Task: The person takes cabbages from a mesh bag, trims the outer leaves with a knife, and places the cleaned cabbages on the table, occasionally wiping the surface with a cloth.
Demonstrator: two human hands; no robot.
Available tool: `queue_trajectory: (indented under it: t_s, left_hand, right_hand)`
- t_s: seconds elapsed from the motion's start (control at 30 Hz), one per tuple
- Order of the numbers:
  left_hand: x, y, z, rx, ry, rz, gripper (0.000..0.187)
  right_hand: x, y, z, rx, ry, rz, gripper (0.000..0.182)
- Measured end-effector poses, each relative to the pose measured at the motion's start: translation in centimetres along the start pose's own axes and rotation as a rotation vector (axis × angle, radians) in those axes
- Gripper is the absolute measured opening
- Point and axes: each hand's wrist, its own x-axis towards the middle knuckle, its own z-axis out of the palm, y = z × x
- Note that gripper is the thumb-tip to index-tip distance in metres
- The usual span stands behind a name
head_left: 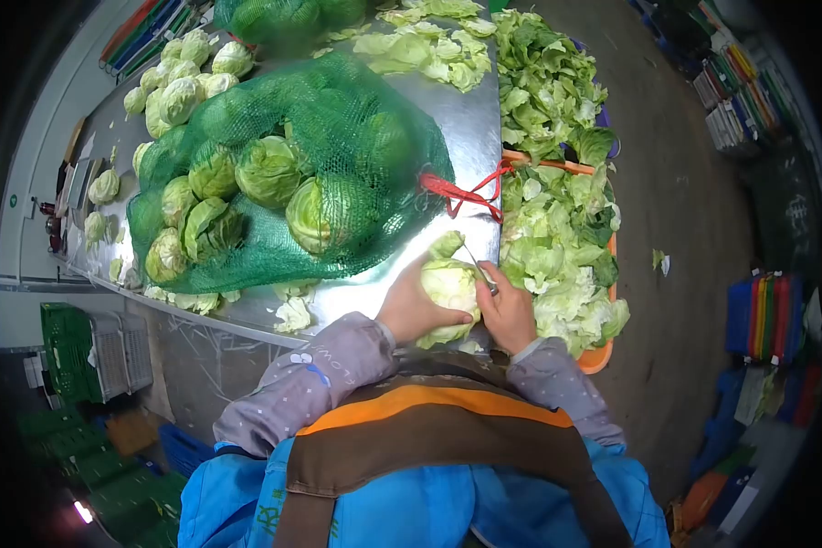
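Note:
A pale green cabbage [451, 285] sits at the near edge of the metal table, close to my body. My left hand [418, 303] is wrapped round its left side, fingers and thumb pressed against it. In my right hand [509, 309] is a small knife [474, 260], its thin blade pointing up and away along the cabbage's right side. A loosened leaf [447, 244] stands out at the top of the cabbage, by the blade. Just beyond my hands lies a green mesh bag [374, 237] with several cabbages inside and a red tie string [461, 194].
Trimmed cabbages [181, 96] are piled at the table's far left. Loose leaves [429, 50] lie at the back. To the right, an orange crate [597, 358] holds leaves, with another leaf-filled container behind. Green crates [68, 352] stand on the floor at left.

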Motion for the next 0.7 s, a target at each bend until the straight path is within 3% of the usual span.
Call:
queue_trajectory:
  t_s: [0.03,0.1,0.17,0.3,0.37,0.43,0.47,0.5,0.57,0.6,0.63,0.7]
  left_hand:
    - [-0.1,0.2,0.1,0.001,-0.002,-0.002,0.107]
    - [-0.5,0.6,0.5,0.023,0.009,0.01,0.11]
    - [-0.8,0.5,0.9,0.053,0.03,0.041,0.11]
    - [-1.4,-1.0,1.9,0.265,0.11,0.239,0.112]
    - [-2.0,-1.3,0.7,0.196,0.109,0.183,0.105]
    - [-2.7,-3.5,-0.1,-0.438,0.074,-0.147,0.092]
    - [-2.8,-4.0,-0.1,-0.678,0.091,-0.169,0.079]
    - [-2.8,-3.7,-0.6,-0.675,0.104,-0.159,0.079]
    - [-3.4,-3.2,-1.0,-0.704,0.126,-0.365,0.088]
    - [-3.1,-3.0,-1.2,-0.514,0.096,-0.333,0.09]
    - [-3.0,-2.1,-1.4,-0.519,0.099,-0.335,0.09]
    - [-2.7,-0.1,-1.8,0.334,0.263,0.193,0.108]
  right_hand:
    - [0.7,-0.1,-0.5,0.002,-0.001,0.002,0.024]
    - [2.1,0.0,-1.4,-0.121,0.104,-0.321,0.019]
    - [3.4,1.3,-0.9,-0.187,0.007,-0.287,0.016]
    - [5.9,7.6,3.9,-0.381,0.124,-0.184,0.018]
    - [7.5,9.3,4.4,-0.413,0.201,-0.149,0.022]
    - [8.9,8.1,3.1,-0.166,0.41,0.015,0.031]
    - [7.7,6.6,1.2,-0.008,0.293,0.034,0.045]
    - [6.5,4.7,0.4,-0.003,0.292,0.019,0.045]
    - [3.0,2.2,0.3,0.147,0.059,-0.001,0.055]
    - [1.7,1.0,0.6,0.16,-0.073,-0.001,0.057]
    - [0.7,0.4,0.9,0.174,-0.202,0.005,0.058]
    - [0.9,1.9,2.0,0.183,-0.184,-0.03,0.056]
